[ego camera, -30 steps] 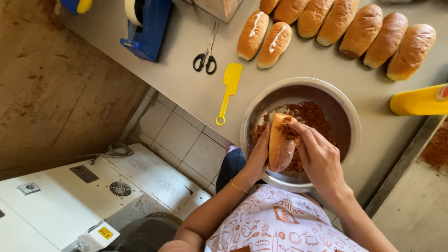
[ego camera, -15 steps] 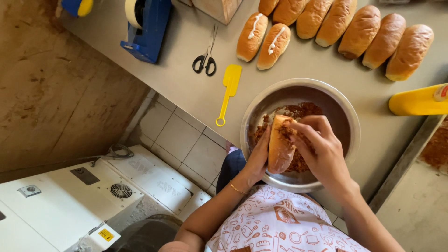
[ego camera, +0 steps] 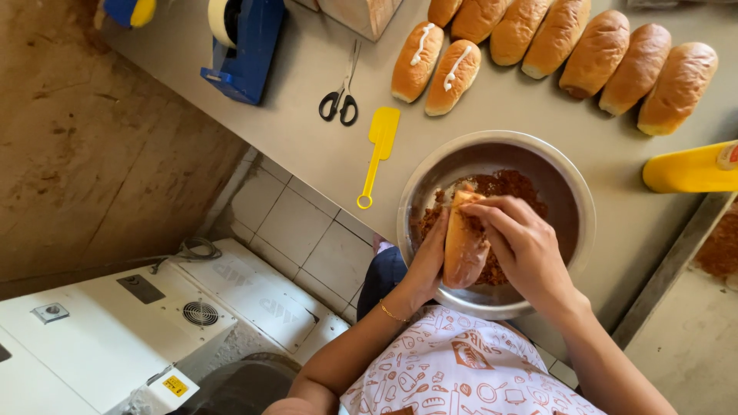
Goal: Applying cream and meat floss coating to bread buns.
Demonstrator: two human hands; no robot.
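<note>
Over the bowl [ego camera: 569, 184] on the tabletop [ego camera: 323, 115], our left hand [ego camera: 427, 265] clamps a split bun [ego camera: 463, 246]. Since a second ago our right hand [ego camera: 530, 246] has curled lower, fingers pinched at the slit, probably pressing brown filling [ego camera: 511, 184] in. Stuffing looks underway. Spatula [ego camera: 378, 150] and scissors [ego camera: 341, 96] lie untouched.

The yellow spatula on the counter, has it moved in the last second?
No. The yellow spatula lies where it did, beside the scissors and left of the bowl.

Left hand [ego camera: 427, 265] cupped upward, right hand [ego camera: 523, 246] fingers seemingly pinched beside it
</note>
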